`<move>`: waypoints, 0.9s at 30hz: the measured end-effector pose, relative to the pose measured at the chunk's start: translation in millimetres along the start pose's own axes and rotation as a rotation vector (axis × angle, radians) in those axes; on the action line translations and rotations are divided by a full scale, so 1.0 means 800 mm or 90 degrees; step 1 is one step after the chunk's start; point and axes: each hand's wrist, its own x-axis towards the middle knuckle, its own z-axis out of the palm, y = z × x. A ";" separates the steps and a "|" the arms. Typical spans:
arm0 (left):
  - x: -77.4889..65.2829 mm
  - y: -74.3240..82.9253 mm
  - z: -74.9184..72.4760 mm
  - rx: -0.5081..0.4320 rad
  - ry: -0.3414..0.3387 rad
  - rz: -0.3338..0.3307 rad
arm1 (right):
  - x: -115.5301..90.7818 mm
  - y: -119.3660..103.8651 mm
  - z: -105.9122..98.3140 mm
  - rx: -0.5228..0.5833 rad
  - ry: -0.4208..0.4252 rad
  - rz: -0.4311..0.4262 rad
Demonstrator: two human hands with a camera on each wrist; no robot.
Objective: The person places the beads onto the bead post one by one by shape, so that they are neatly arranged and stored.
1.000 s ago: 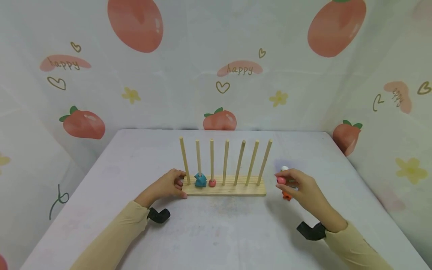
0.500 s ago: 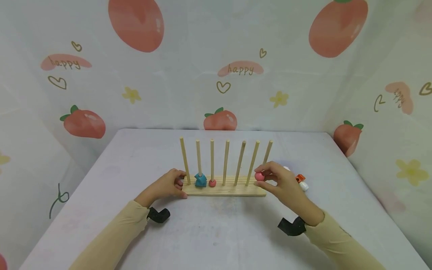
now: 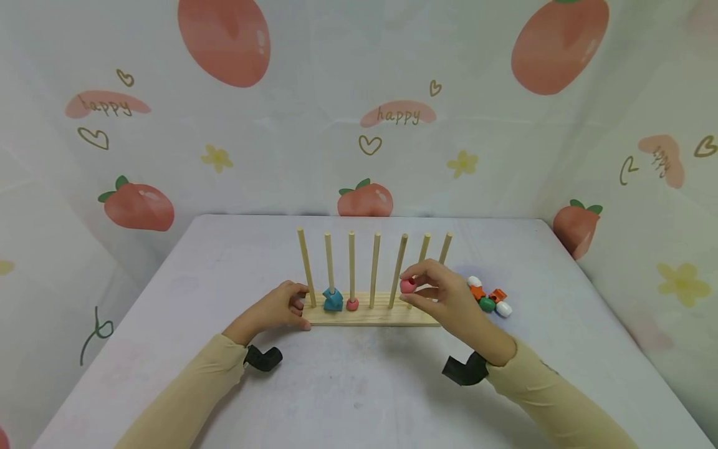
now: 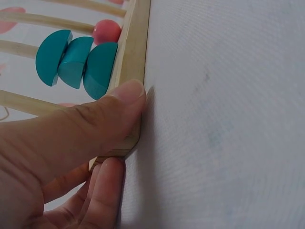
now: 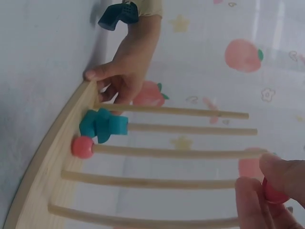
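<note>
A wooden peg board [image 3: 370, 319] with several upright pegs stands on the table. My left hand [image 3: 275, 308] grips its left end, thumb on the front edge and fingers curled at the end, as the left wrist view shows. Three teal half-round beads [image 4: 76, 62] are stacked on the second peg from the left. At the foot of the third peg sits a round pink bead [image 3: 352, 304]. Between thumb and fingers my right hand [image 3: 449, 302] pinches another pink bead [image 3: 407, 286], its hole visible, held above the base in front of the right-hand pegs.
Right of the board lies a loose group of beads: white ones [image 3: 503, 309], orange ones [image 3: 497, 295] and a green one [image 3: 486, 304]. A patterned cloth [image 3: 280, 162] hangs behind the white table [image 3: 359, 386].
My right hand has carried the pink bead leftward from the loose beads to the board's right-hand pegs, uncovering the beads on the table. The left hand keeps its place on the board.
</note>
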 end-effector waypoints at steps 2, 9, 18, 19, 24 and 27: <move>0.000 0.000 0.000 0.003 -0.001 0.001 | 0.001 -0.001 0.001 0.010 -0.008 0.010; 0.002 -0.002 -0.001 0.006 -0.003 0.006 | 0.002 -0.004 0.003 0.019 -0.029 0.021; 0.001 -0.003 -0.002 0.006 -0.007 0.000 | 0.022 -0.018 -0.001 0.020 -0.019 -0.038; 0.001 -0.002 -0.002 0.006 -0.008 0.000 | 0.025 -0.020 -0.001 0.023 -0.015 -0.049; 0.001 -0.001 -0.002 0.000 -0.009 -0.004 | 0.043 -0.034 0.000 0.046 0.003 -0.107; 0.001 -0.002 -0.002 -0.001 -0.009 -0.008 | 0.052 -0.041 0.001 0.072 0.016 -0.106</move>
